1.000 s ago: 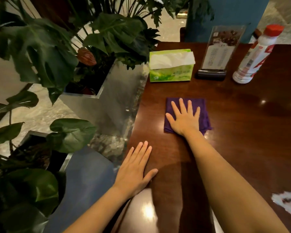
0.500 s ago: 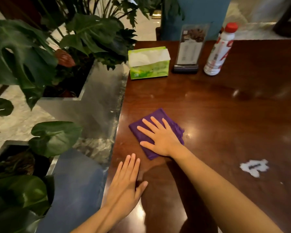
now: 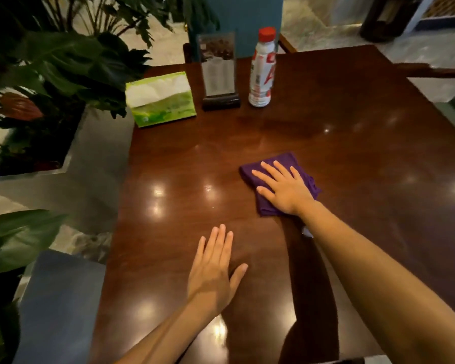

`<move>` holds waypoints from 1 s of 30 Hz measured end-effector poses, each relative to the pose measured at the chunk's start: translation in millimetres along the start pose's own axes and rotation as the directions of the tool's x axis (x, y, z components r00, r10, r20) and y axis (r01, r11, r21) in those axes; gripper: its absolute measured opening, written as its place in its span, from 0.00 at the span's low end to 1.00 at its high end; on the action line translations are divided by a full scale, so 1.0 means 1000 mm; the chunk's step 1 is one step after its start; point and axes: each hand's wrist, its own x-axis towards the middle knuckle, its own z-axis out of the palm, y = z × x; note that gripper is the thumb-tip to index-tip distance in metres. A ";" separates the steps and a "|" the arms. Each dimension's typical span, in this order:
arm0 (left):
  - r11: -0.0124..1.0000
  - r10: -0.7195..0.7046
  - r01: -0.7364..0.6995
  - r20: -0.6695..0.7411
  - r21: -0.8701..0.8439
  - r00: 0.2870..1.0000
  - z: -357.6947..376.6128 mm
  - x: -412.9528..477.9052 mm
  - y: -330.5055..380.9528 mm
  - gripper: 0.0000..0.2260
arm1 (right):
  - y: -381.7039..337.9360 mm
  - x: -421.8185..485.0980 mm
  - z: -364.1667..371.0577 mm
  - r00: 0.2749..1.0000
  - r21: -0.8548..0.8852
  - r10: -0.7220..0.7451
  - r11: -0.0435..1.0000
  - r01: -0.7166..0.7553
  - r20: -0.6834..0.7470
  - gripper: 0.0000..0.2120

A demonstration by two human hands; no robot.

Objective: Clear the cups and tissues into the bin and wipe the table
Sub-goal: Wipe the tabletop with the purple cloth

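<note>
Purple cloth (image 3: 267, 206), folded and slightly rumpled, lies flat on the glossy dark table (image 3: 365, 153), right of centre. Right hand (image 3: 284, 189) presses on it with fingers straight and spread. Left hand (image 3: 213, 271) rests flat on bare wood nearer the front edge, holding nothing (the hands are well apart). In a row along the far side: green tissue box (image 3: 163, 101), menu stand (image 3: 218, 74), red-capped bottle (image 3: 262, 72). A metal planter (image 3: 90, 153) with broad leaves stands just beside the table's left edge.

The dark, glossy wooden table (image 3: 352, 114) carries three things along its far edge, from left to right: a green tissue box (image 3: 161, 99), a clear menu stand (image 3: 219, 74) and a red-capped white bottle (image 3: 263, 67). A folded purple cloth (image 3: 265, 207) lies mid-table. A left hand (image 3: 213, 274) rests flat nearer.
</note>
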 end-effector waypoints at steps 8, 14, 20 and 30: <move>0.997 0.024 -0.020 -0.055 0.073 0.998 0.005 0.002 0.011 0.32 | 0.122 -0.054 -0.014 0.971 0.060 0.237 0.970 -0.237 0.009 0.24; 0.996 0.036 -0.033 -0.042 0.080 0.998 0.006 0.001 0.014 0.33 | 0.160 -0.105 -0.008 0.931 0.196 0.343 0.929 -0.315 -0.127 0.22; 0.996 0.034 -0.030 -0.046 0.088 0.998 0.006 0.000 0.016 0.33 | 0.130 -0.154 -0.013 0.827 0.542 0.543 0.742 -0.394 -0.143 0.21; 0.995 0.037 -0.033 -0.038 0.096 0.999 0.003 -0.002 0.017 0.32 | 0.053 -0.153 0.021 0.880 0.521 0.451 0.791 -0.320 -0.146 0.26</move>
